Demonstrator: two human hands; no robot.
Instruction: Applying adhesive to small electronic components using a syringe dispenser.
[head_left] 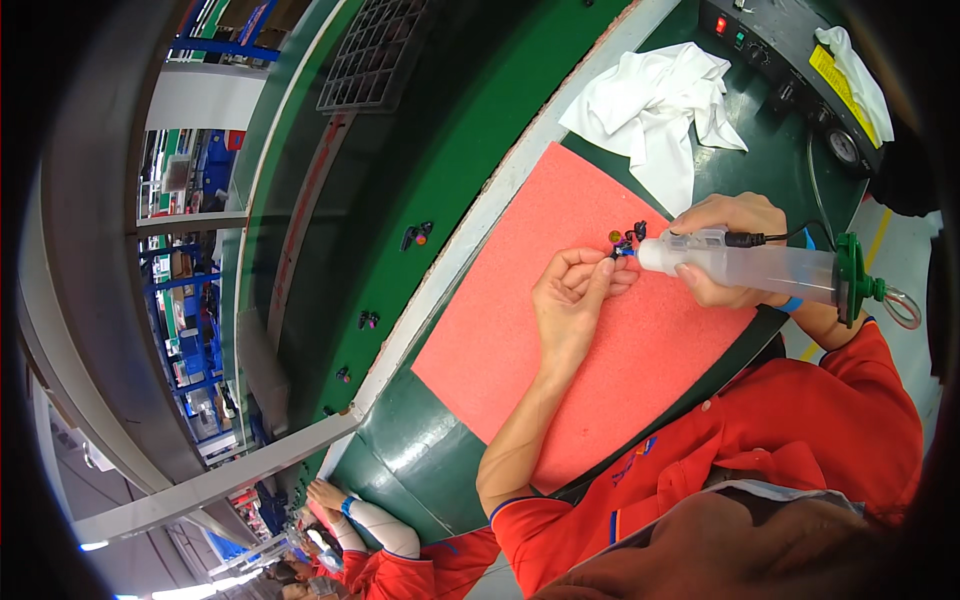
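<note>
My right hand [735, 215] is wrapped around a translucent dispensing syringe [800, 272] with a green cap, a clear tube loop at its back end and a black cable at its side. The syringe's white front end points left, its tip close to a small black part [621, 249] with a bit of blue on it. My left hand [570, 300] pinches that part between thumb and fingers. Just above it are another small black piece [640, 231] and a small yellowish round spot [615, 237]. Both hands are over a pink foam mat [500, 330].
A crumpled white cloth [655, 105] lies beyond the mat. Behind it stands a black control box [785, 70] with knobs and a gauge. Along the left runs a green belt [480, 170] carrying several small dark parts [416, 236]. Another person's arm [385, 528] rests at the lower left.
</note>
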